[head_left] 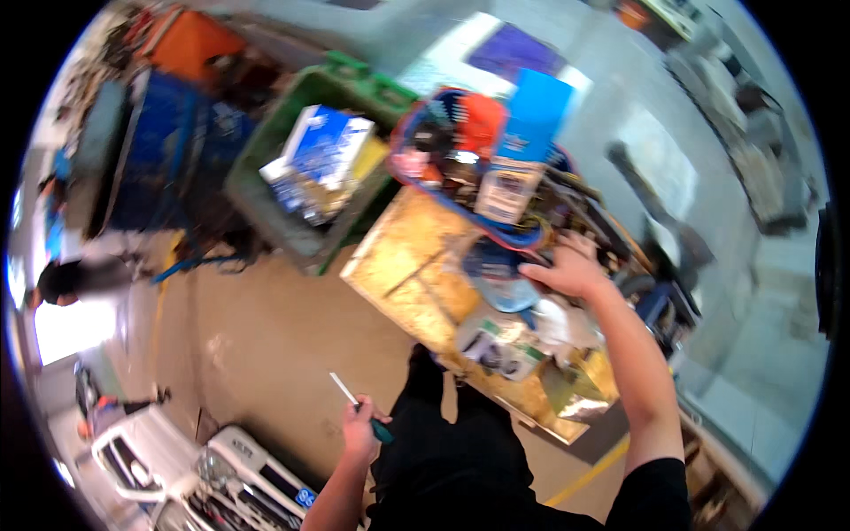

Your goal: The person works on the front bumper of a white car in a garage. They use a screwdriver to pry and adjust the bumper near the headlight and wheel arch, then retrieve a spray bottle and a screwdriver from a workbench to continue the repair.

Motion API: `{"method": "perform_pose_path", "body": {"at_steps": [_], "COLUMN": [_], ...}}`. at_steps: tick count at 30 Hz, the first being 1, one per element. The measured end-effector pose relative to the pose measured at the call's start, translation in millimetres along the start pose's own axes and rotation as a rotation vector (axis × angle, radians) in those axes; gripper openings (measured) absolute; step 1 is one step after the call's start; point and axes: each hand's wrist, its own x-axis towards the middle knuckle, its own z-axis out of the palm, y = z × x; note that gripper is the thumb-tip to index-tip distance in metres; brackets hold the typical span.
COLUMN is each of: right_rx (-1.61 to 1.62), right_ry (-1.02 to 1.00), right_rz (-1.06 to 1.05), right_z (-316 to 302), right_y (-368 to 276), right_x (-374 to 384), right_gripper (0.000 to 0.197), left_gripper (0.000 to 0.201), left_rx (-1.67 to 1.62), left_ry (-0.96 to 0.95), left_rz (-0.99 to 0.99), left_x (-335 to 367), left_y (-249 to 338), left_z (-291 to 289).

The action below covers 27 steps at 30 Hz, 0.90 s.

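Observation:
My left hand point(361, 434) is closed round a screwdriver point(382, 431) with a dark green handle, its pale shaft pointing up and to the left. It hangs in the air beside my leg, away from the table point(407, 305). My right hand point(574, 267) reaches over the cluttered right part of that yellowish table. Its thumb and fingers are apart, among loose items beside a blue-rimmed basket point(509, 237); some fingertips are blurred. A blue and white box point(522, 146) stands tilted in the basket. Near the thumb lies a round blue, clear-looking item point(505, 288).
Left of the table stands a green bin point(266, 159) holding a blue and white carton point(328, 146). Farther left is a blue container point(155, 150). A white vehicle point(150, 456) with exposed engine parts is at lower left. Two people point(75, 279) point(97, 407) are at the far left.

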Motion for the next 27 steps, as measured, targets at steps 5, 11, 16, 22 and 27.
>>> {"method": "perform_pose_path", "body": {"at_steps": [5, 11, 16, 22, 27], "right_rx": [0.087, -0.07, -0.157, -0.038, 0.01], "right_ry": [-0.093, -0.221, -0.048, -0.31, -0.353], "right_rz": [-0.013, 0.221, 0.249, 0.255, 0.236], "right_z": [-14, -12, 15, 23, 28], "right_y": [-41, -81, -45, -8, 15], "right_x": [4, -12, -6, 26, 38], "right_gripper": [0.083, 0.097, 0.098, 0.101, 0.106], "left_gripper": [0.01, 0.012, 0.012, 0.013, 0.013], "left_rx": [-0.059, -0.168, -0.274, -0.467, -0.622], "left_ry": [0.19, 0.322, 0.46, 0.677, 0.833], "left_rz": [-0.055, -0.083, 0.002, 0.062, 0.062], "left_x": [-21, -41, -70, -143, -201], "left_y": [-12, -11, -51, -112, -211], "left_z": [-79, -153, -201, -216, -207]}}
